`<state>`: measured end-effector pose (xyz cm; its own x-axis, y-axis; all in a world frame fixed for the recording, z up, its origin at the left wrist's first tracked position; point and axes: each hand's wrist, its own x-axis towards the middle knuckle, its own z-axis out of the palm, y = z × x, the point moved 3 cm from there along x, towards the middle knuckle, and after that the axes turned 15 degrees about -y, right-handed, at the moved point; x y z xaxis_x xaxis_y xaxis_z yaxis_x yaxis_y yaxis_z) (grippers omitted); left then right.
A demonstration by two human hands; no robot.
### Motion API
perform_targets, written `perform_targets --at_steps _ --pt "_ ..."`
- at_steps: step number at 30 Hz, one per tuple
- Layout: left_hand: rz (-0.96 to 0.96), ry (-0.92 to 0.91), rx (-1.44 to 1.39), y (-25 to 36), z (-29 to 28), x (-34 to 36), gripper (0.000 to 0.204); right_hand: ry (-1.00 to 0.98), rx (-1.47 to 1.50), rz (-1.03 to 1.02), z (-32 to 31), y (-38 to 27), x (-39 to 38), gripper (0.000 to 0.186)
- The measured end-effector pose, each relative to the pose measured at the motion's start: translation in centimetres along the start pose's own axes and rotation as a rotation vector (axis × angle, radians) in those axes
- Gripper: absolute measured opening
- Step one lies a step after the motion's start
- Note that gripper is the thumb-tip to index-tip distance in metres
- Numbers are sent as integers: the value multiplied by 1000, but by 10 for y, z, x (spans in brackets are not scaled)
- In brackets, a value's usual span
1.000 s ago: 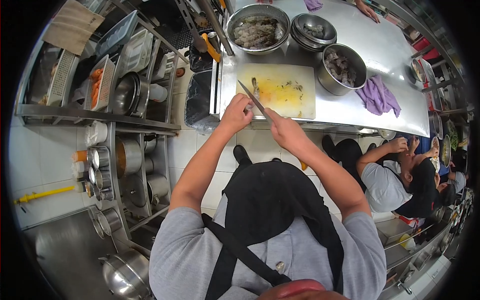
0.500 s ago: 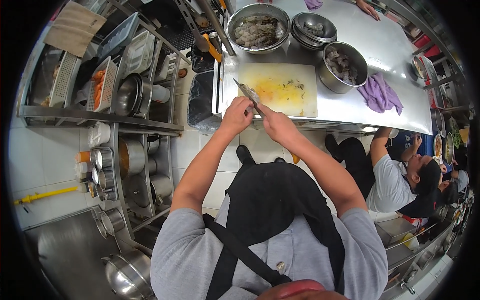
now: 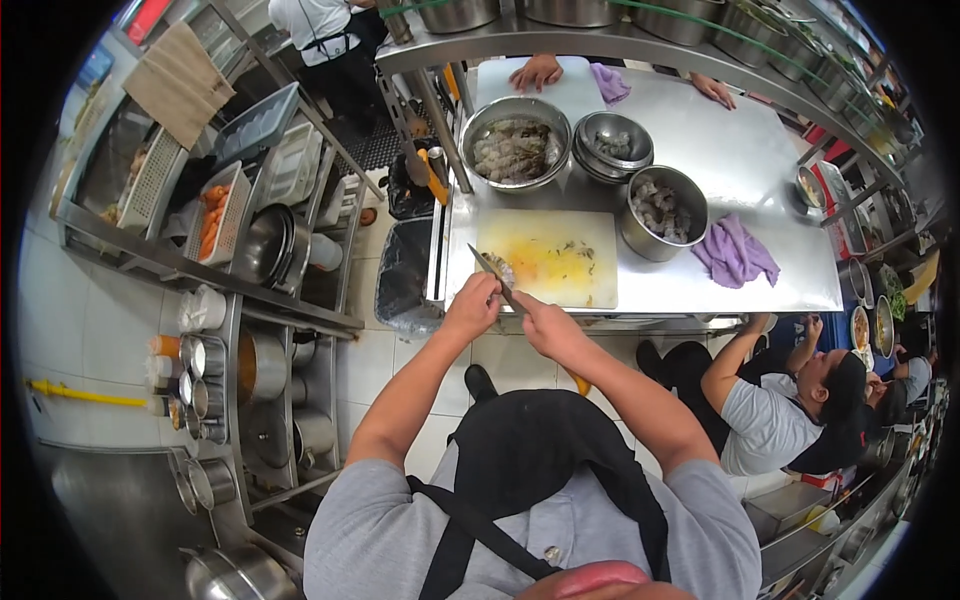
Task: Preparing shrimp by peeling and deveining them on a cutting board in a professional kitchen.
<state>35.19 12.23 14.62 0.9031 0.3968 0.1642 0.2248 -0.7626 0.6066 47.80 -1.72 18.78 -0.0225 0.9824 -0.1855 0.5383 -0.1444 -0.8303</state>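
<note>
The right hand (image 3: 550, 328) grips one knife (image 3: 490, 270), the left hand (image 3: 473, 308) pinches what looks like one shrimp (image 3: 504, 268), at one cutting board (image 3: 592, 290).

A worker (image 3: 610, 510) wears a plain, light grey shirt (image 3: 350, 545) with short sleeves (image 3: 372, 495) and a small, round button (image 3: 552, 553), beneath a black apron (image 3: 530, 440) with broad black straps (image 3: 498, 538), plus a dark shoe (image 3: 480, 383); left hand (image 3: 471, 306) and right hand (image 3: 549, 328) are bare.
</note>
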Motion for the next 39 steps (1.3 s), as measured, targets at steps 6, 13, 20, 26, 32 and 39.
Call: perform_targets --at_steps 6,13,20,26,32,39 --pt "-175 14 -29 4 -4 10 18 38 91 16 -20 -5 -9 47" --pt "-418 59 -341 6 -13 57 21 278 267 242 -55 34 -79 47" --pt "-136 87 -203 27 -129 159 28 413 432 362 -39 49 -130 46" --pt "96 -33 156 85 -84 266 33 392 478 357 -22 53 -145 47" --pt "383 -662 343 176 70 318 28 455 447 285 -17 47 -157 48" --pt "487 -743 729 165 114 331 30 442 420 309 -17 42 -173 48"
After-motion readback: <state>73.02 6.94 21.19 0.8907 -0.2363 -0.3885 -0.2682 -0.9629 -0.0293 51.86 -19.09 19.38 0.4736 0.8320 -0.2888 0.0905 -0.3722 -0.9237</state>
